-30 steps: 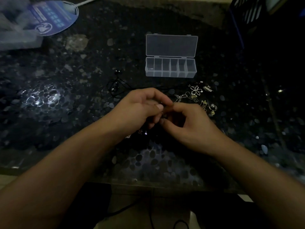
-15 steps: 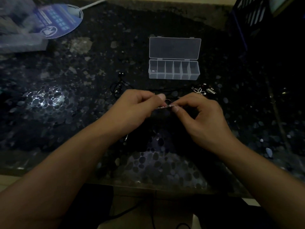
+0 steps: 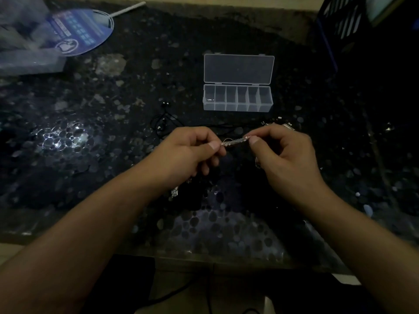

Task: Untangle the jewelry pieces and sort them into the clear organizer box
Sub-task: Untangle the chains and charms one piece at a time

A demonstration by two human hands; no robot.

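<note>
A short silver chain piece (image 3: 235, 141) is stretched between my two hands above the dark pebble-patterned table (image 3: 95, 168). My left hand (image 3: 188, 152) pinches its left end between thumb and forefinger; my right hand (image 3: 285, 155) pinches its right end. More of the jewelry hangs below both hands, partly hidden. The clear organizer box (image 3: 237, 98) stands open beyond my hands, lid flat behind it, with a small item in its leftmost compartment. A black cord necklace (image 3: 162, 123) lies to the left of the box. A few silver pieces (image 3: 288, 125) peek out behind my right hand.
A round blue hand fan (image 3: 77, 30) and a clear plastic bag (image 3: 25, 44) lie at the far left corner. A dark slotted crate (image 3: 344, 21) stands at the far right. The table's front edge runs just below my forearms.
My hands have drawn apart, pulling the silver chain piece taut between them. The view has shifted down a little, so the box sits lower in the frame.
</note>
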